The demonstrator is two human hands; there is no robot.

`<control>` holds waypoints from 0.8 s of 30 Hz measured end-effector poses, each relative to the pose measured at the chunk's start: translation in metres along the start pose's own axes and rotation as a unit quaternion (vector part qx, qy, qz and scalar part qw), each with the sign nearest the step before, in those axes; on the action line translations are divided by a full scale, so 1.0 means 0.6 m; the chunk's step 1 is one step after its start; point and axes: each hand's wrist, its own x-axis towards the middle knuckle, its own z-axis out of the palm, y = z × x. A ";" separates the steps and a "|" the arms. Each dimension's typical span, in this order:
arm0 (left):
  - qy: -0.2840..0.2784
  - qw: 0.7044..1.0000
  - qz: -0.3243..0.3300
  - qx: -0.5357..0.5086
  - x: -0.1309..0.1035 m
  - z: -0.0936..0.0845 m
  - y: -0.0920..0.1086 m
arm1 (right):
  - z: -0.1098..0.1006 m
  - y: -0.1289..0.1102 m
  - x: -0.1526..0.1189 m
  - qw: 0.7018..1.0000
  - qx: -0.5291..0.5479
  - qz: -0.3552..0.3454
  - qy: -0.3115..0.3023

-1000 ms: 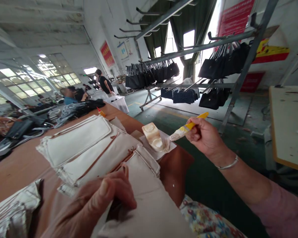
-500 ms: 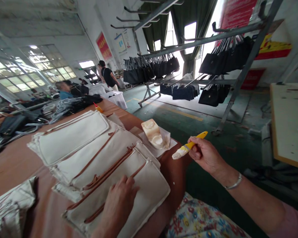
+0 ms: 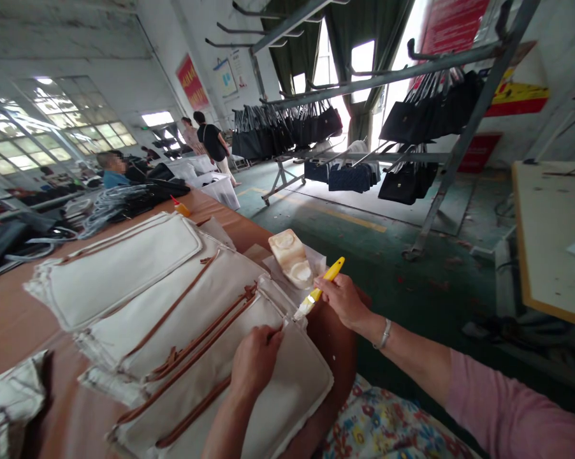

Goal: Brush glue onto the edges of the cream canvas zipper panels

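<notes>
Brushing looks under way at the front piece (image 3: 304, 376), at 6 o'clock: the right hand (image 3: 345, 301) has its grip closed on the brush (image 3: 313, 295), at 5 o'clock, whose whitened tip is at the piece's upper right corner. The left hand (image 3: 256, 358) rests on the piece, fingers curled; whether that grip pinches anything I cannot tell. No finished coat shows, so how much is done or left stays unclear. The tub (image 3: 290, 255), at 6 o'clock, holds white paste (image 3: 303, 274). Overlapping pieces (image 3: 129, 264) lie toward 9 o'clock on the table (image 3: 223, 213). The left hand hides part of the brown strip (image 3: 194, 411).
</notes>
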 end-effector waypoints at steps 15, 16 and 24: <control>0.048 0.977 0.076 -0.192 -0.063 0.011 0.018 | -0.004 -0.046 -0.014 0.989 -0.102 -0.073 -0.076; 0.057 0.976 0.085 -0.193 -0.068 0.013 0.020 | -0.006 -0.047 -0.016 0.988 -0.111 -0.071 -0.085; 0.141 0.962 0.199 -0.125 -0.112 0.024 0.031 | -0.019 -0.069 -0.002 0.990 -0.087 -0.084 -0.068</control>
